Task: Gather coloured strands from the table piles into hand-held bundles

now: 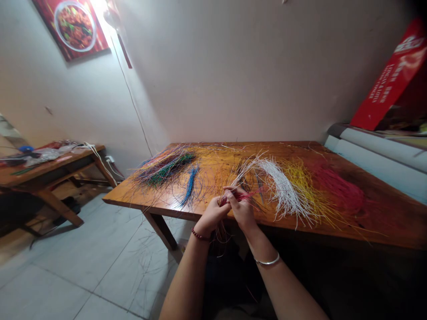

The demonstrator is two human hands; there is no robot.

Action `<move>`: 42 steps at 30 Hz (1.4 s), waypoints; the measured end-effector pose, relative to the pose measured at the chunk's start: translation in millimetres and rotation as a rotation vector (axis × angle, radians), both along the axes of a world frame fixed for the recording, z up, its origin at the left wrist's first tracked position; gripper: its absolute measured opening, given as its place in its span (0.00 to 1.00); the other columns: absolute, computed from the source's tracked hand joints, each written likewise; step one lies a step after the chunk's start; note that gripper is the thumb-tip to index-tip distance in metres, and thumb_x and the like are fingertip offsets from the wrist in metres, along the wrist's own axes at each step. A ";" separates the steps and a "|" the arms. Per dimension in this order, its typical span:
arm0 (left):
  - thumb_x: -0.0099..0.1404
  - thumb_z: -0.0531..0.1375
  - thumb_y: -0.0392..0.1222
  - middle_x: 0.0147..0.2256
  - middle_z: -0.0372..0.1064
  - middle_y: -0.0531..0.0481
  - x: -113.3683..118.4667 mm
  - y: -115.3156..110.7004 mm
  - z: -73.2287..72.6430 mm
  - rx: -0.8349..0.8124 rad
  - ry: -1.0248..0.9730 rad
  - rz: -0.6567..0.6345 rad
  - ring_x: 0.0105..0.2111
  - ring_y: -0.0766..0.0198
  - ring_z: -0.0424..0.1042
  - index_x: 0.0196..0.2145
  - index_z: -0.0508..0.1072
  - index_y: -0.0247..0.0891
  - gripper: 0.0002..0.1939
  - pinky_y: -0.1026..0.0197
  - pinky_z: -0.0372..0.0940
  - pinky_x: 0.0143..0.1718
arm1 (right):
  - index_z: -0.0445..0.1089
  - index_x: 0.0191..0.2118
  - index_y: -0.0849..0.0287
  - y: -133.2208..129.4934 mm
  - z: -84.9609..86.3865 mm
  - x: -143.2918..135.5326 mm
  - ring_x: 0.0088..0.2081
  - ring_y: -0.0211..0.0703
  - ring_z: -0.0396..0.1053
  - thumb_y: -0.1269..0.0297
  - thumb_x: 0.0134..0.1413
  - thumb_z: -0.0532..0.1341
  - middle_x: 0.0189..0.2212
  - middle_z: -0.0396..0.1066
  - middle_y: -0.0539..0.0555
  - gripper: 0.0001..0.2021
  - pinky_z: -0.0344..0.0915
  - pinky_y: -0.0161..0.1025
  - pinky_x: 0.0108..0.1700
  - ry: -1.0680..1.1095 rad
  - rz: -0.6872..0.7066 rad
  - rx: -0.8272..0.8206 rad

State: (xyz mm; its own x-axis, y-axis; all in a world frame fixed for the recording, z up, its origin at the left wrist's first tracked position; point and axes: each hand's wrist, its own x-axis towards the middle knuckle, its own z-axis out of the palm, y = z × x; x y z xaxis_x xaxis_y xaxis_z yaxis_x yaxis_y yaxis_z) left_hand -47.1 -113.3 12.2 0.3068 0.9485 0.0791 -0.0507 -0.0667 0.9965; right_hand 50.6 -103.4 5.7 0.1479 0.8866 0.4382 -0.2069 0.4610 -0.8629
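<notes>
At the table's front edge my left hand (215, 213) and my right hand (243, 209) meet, fingers closed around a bundle of thin wires (243, 173). Pale ends of that bundle fan up and away over the table; pinkish-red strands show at my right fingers, and loose ends hang below. Just right of my hands lies a heap of white wires (283, 189), then yellow wires (302, 178) and red wires (343, 191). To the left is a small blue bunch (191, 184). How the strands cross inside my fingers is hidden.
A mixed pile of coloured wires (160, 171) with green ones covers the left end of the wooden table (213, 155). A red box (390, 80) stands at the far right above a white-topped surface. Another cluttered table (43, 169) is at the left.
</notes>
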 end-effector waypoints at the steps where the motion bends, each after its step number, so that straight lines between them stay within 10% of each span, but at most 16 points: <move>1: 0.51 0.62 0.52 0.21 0.56 0.55 -0.2 0.0 -0.2 0.006 -0.006 -0.005 0.21 0.74 0.50 0.25 0.65 0.31 0.18 0.68 0.47 0.22 | 0.73 0.35 0.60 0.1 -0.3 0.4 0.24 0.36 0.64 0.60 0.49 0.59 0.22 0.68 0.50 0.11 0.64 0.33 0.28 -0.001 0.009 -0.003; 42: 0.49 0.62 0.56 0.22 0.63 0.50 4.9 -2.5 3.8 0.007 -0.019 0.070 0.22 0.71 0.55 0.32 0.73 0.27 0.25 0.67 0.49 0.23 | 0.74 0.32 0.60 3.5 2.3 6.7 0.34 0.45 0.71 0.63 0.46 0.60 0.31 0.74 0.55 0.08 0.69 0.42 0.39 -0.212 -0.070 0.037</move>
